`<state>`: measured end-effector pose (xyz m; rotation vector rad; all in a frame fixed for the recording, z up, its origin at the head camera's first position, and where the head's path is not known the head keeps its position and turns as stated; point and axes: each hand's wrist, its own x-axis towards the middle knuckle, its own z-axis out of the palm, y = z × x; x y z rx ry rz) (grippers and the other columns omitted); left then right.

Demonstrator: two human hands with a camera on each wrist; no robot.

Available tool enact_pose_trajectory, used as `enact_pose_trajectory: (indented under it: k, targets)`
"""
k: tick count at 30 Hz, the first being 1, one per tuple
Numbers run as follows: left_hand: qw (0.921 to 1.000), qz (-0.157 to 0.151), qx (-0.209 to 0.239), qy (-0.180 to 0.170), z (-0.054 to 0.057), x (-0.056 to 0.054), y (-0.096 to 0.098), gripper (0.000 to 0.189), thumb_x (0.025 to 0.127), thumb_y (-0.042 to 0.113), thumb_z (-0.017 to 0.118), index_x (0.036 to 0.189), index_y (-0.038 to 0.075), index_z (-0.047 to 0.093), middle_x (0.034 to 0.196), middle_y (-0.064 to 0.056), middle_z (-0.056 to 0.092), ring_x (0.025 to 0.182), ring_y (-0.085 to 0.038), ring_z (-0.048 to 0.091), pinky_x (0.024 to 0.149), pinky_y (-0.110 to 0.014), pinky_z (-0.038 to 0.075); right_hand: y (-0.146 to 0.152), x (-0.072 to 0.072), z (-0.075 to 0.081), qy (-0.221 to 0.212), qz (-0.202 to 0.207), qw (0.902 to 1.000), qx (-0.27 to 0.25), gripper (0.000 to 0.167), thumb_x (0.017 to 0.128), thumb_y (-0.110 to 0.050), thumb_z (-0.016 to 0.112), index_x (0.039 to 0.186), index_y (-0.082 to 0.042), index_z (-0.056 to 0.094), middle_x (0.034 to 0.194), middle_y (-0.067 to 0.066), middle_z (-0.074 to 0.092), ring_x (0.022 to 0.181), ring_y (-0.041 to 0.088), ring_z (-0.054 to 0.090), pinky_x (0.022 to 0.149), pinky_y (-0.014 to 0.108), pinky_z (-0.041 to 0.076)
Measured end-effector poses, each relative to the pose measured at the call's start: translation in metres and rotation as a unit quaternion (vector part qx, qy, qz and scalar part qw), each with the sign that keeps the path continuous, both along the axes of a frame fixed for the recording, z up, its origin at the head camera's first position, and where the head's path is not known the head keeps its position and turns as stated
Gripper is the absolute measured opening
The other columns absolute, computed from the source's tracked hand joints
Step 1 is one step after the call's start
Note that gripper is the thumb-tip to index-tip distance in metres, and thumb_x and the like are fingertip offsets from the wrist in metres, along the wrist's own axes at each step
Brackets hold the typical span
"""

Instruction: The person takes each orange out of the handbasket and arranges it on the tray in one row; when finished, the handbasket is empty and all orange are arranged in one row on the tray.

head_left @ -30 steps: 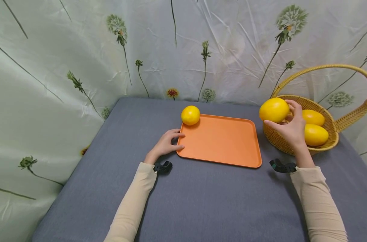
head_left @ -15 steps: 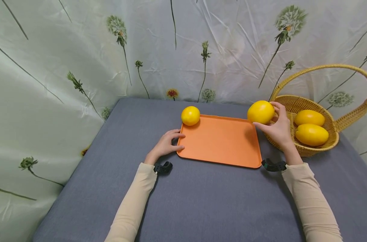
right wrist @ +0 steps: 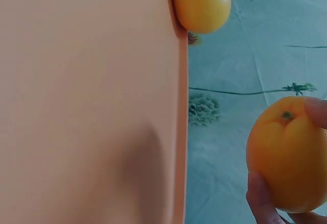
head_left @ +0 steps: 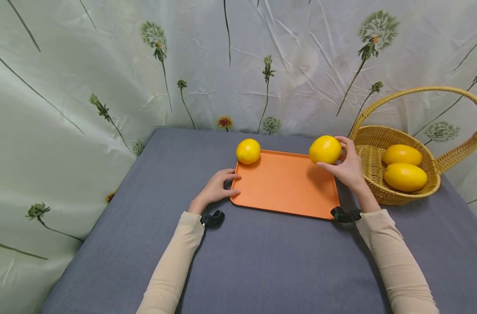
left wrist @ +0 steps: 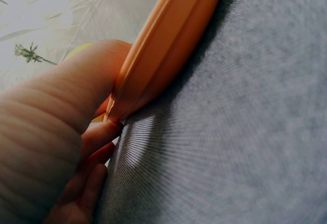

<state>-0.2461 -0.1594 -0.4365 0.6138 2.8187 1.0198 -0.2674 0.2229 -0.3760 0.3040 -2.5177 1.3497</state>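
Fruit (head_left: pixel 324 149), R hand (head_left: pixel 348 169): yel., roundish

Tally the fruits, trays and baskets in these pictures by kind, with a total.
Orange tray: 1
Wicker basket: 1
Yellow fruits: 4 (held fruit, tray-corner fruit, farther basket fruit, nearer basket fruit)
Total: 6

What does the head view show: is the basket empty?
No, two fruits lie in the basket, near its right side in the head view.
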Motion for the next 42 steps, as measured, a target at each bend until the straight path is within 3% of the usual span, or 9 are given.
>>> enact_pose_trajectory:
  k: [4, 10, 12, 16, 18, 20, 23, 27, 42]
  targets:
    - [1.0, -0.003, 0.0, 0.003, 0.0, 0.001, 0.0, 0.05, 0.081, 0.03, 0.072, 0.126, 0.012, 0.059, 0.145, -0.016, 0.044, 0.136, -0.034, 0.037, 0.112, -0.052, 0.029, -0.005, -0.003, -0.004, -0.004, 0.012, 0.9999, 0.004, 0.082, 0.075, -0.013, 0.077, 0.14, -0.009, 0.028, 0.133, 0.027, 0.043, 0.104, 0.043, 0.057, 0.07, 0.006, 0.043]
    - [1.0, -0.005, 0.002, 0.001, 0.0, 0.001, 0.0, 0.05, 0.082, 0.031, 0.072, 0.126, 0.012, 0.059, 0.145, -0.016, 0.044, 0.136, -0.034, 0.037, 0.112, -0.052, 0.029, -0.014, -0.006, -0.004, -0.02, 0.02, 0.9995, 0.013, 0.084, 0.074, -0.015, 0.078, 0.141, -0.009, 0.027, 0.135, 0.027, 0.041, 0.111, 0.046, 0.055, 0.086, 0.046, 0.049]
    - [1.0, -0.003, 0.002, 0.001, 0.0, 0.001, 0.0, 0.05, 0.082, 0.031, 0.072, 0.126, 0.012, 0.059, 0.145, -0.016, 0.044, 0.136, -0.034, 0.037, 0.112, -0.052, 0.029, -0.017, -0.007, -0.003, -0.021, 0.024, 0.9994, 0.017, 0.084, 0.074, -0.016, 0.078, 0.141, -0.01, 0.027, 0.135, 0.027, 0.041, 0.112, 0.046, 0.055, 0.086, 0.043, 0.05]
    - [1.0, 0.0, 0.005, 0.003, 0.0, 0.001, 0.0, 0.05, 0.081, 0.03, 0.072, 0.126, 0.012, 0.06, 0.144, -0.015, 0.044, 0.136, -0.034, 0.037, 0.112, -0.052, 0.029, -0.023, -0.009, -0.002, -0.02, 0.031, 0.999, 0.027, 0.083, 0.074, -0.017, 0.078, 0.141, -0.011, 0.029, 0.135, 0.026, 0.043, 0.111, 0.046, 0.057, 0.076, 0.017, 0.048]
    - [1.0, -0.003, 0.002, 0.003, -0.001, 0.001, 0.0, 0.05, 0.082, 0.031, 0.072, 0.126, 0.012, 0.059, 0.144, -0.015, 0.044, 0.136, -0.034, 0.037, 0.112, -0.052, 0.029, -0.025, -0.01, -0.004, -0.023, 0.033, 0.9987, 0.031, 0.083, 0.074, -0.017, 0.078, 0.141, -0.011, 0.029, 0.135, 0.026, 0.043, 0.11, 0.046, 0.057, 0.073, 0.012, 0.046]
    - [1.0, -0.006, 0.0, 0.003, -0.002, 0.001, 0.0, 0.05, 0.082, 0.032, 0.071, 0.127, 0.012, 0.059, 0.144, -0.016, 0.044, 0.135, -0.034, 0.037, 0.112, -0.052, 0.029, -0.027, -0.011, -0.006, -0.03, 0.038, 0.9983, 0.031, 0.084, 0.074, -0.017, 0.078, 0.141, -0.011, 0.029, 0.135, 0.026, 0.043, 0.11, 0.045, 0.057, 0.074, 0.017, 0.05]
    - [1.0, -0.007, -0.002, 0.001, -0.003, 0.0, 0.001, 0.051, 0.082, 0.032, 0.071, 0.127, 0.012, 0.059, 0.145, -0.015, 0.044, 0.135, -0.034, 0.037, 0.112, -0.051, 0.029, -0.031, -0.014, -0.008, -0.038, 0.05, 0.9975, 0.031, 0.085, 0.074, -0.017, 0.079, 0.141, -0.011, 0.028, 0.136, 0.025, 0.042, 0.112, 0.045, 0.057, 0.081, 0.036, 0.055]
    - [1.0, -0.002, 0.004, 0.001, -0.002, 0.0, 0.0, 0.05, 0.081, 0.03, 0.072, 0.127, 0.012, 0.059, 0.144, -0.014, 0.044, 0.136, -0.034, 0.037, 0.113, -0.052, 0.029, -0.038, -0.019, -0.011, -0.044, 0.064, 0.9967, 0.024, 0.085, 0.073, -0.017, 0.079, 0.141, -0.011, 0.028, 0.137, 0.025, 0.042, 0.114, 0.044, 0.055, 0.087, 0.054, 0.051]
    - [1.0, -0.003, 0.008, 0.0, -0.002, -0.001, -0.001, 0.051, 0.081, 0.03, 0.072, 0.126, 0.012, 0.059, 0.145, -0.015, 0.044, 0.136, -0.034, 0.037, 0.112, -0.052, 0.029, -0.062, -0.028, -0.02, -0.068, 0.082, 0.9936, 0.036, 0.086, 0.071, -0.017, 0.081, 0.141, -0.009, 0.031, 0.144, 0.023, 0.035, 0.114, 0.044, 0.051, 0.091, 0.054, 0.047]
